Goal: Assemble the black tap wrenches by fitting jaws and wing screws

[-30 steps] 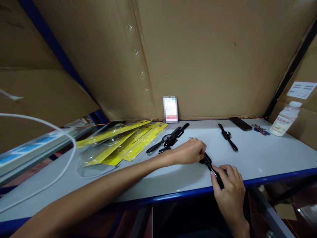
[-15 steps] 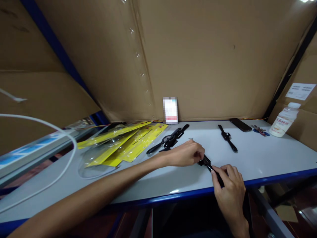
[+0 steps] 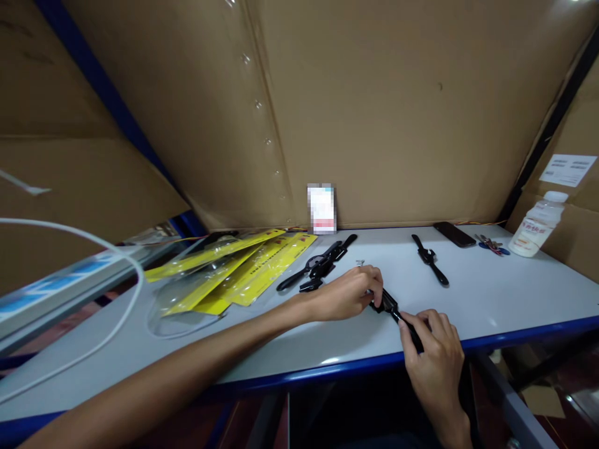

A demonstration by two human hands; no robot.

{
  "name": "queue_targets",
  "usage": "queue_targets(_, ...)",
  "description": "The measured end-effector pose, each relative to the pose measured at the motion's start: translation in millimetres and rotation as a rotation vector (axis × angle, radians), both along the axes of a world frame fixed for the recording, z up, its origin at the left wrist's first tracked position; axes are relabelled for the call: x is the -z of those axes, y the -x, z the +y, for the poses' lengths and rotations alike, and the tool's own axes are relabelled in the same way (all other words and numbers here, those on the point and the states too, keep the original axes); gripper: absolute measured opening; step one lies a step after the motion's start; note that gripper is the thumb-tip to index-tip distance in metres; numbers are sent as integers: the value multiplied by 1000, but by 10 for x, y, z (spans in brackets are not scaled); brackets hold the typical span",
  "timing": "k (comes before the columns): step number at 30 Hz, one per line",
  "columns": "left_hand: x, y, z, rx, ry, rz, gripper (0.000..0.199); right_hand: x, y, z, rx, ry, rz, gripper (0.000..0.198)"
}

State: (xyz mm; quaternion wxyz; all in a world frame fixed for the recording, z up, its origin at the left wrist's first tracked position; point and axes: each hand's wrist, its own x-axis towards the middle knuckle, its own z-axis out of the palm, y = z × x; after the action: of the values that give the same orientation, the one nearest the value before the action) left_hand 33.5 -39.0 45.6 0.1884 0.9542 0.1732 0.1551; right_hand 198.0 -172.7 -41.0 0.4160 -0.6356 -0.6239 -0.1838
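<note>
A black spokeshave (image 3: 389, 303) lies slantwise near the table's front edge. My right hand (image 3: 435, 355) is wrapped round its near handle, thumb along the side. Bent over its far end is my left hand (image 3: 360, 290), its fingers curled and pinching at the tool's body; the fingertips and the far handle are hidden. Just behind that hand lies a small silvery piece (image 3: 359, 262), too small to name. Left of it, several more black spokeshaves (image 3: 322, 265) lie in a heap, partly behind my left wrist. Another single spokeshave (image 3: 429, 259) lies farther right.
Yellow cards with clear plastic packaging (image 3: 253, 268) overlap at the left. A bright-screened device (image 3: 322, 209) leans on the cardboard wall. At the right are a dark phone (image 3: 453, 235), keys (image 3: 491, 244) and a white bottle (image 3: 538, 224). A white cable (image 3: 135, 293) loops at the left.
My left hand has shifted slightly left and its fingers have turned at the spokeshave, baring a little more of the body and the silvery piece. My right hand stays put.
</note>
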Motion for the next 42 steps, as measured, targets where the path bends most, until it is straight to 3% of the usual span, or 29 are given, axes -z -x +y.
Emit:
queue_targets(9,-22,44,8,-23,6,-38,40,3,-10,-3,8,10,-9,25)
queue_targets(14,-50,91,9,87,-79,27,53,3,-12,-5,15,33,-17,25)
queue_targets(20,-25,101,73,115,-65,36,33,-12,-62,-22,-9,81,-50,28)
queue_targets(30,68,31,120,87,-59,-75,20,-2,-103,-7,-12,88,-77,39)
queue_targets(42,63,44,90,141,-156,-46,18,3,-118,0,-25,79,-77,40)
